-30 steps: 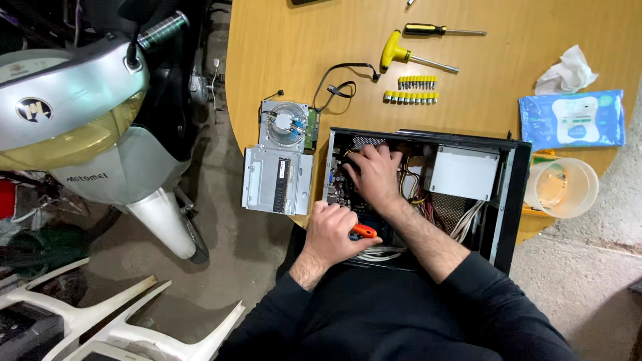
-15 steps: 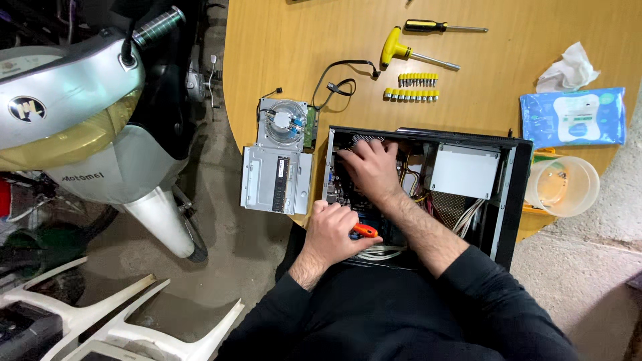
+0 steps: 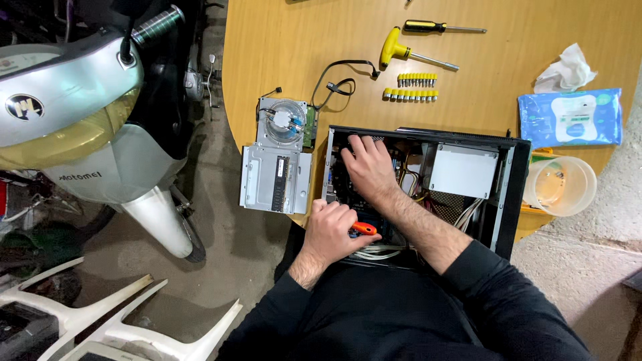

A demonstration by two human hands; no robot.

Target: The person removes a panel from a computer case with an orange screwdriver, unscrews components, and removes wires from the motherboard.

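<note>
**Both hands inside an open computer case**

An open black computer case (image 3: 511, 194) lies at the near edge of a rounded wooden worktop (image 3: 281, 60). The left hand (image 3: 332, 234) sits at the case's 7 o'clock corner, fingers curled shut around an orange-handled tool (image 3: 364, 228), of which only the handle end shows. The right hand (image 3: 368, 167) reaches into the case's 10 o'clock part, palm down, fingers spread and lightly bent onto the board inside; whether they grip anything cannot be told. A grey metal box (image 3: 463, 171) fills the case toward 2 o'clock, with bundled wires (image 3: 468, 212) below it.

Just outside the case at 9 o'clock lies a flat grey metal bracket (image 3: 257, 180), with a round-faced drive (image 3: 283, 122) touching its far edge. A black cable (image 3: 341, 83) curls at 11 o'clock. Farther off at 12 o'clock sit a row of yellow-banded bits (image 3: 414, 87), a yellow T-handle driver (image 3: 401, 52) and a black and yellow screwdriver (image 3: 438, 27). At 2 o'clock lies a blue pack of wipes (image 3: 568, 119) with a crumpled tissue (image 3: 567, 70) beyond it, and at 3 o'clock stands a clear plastic tub (image 3: 562, 187). A silver scooter (image 3: 80, 127) is parked on the floor beside the worktop at 9 o'clock.
</note>
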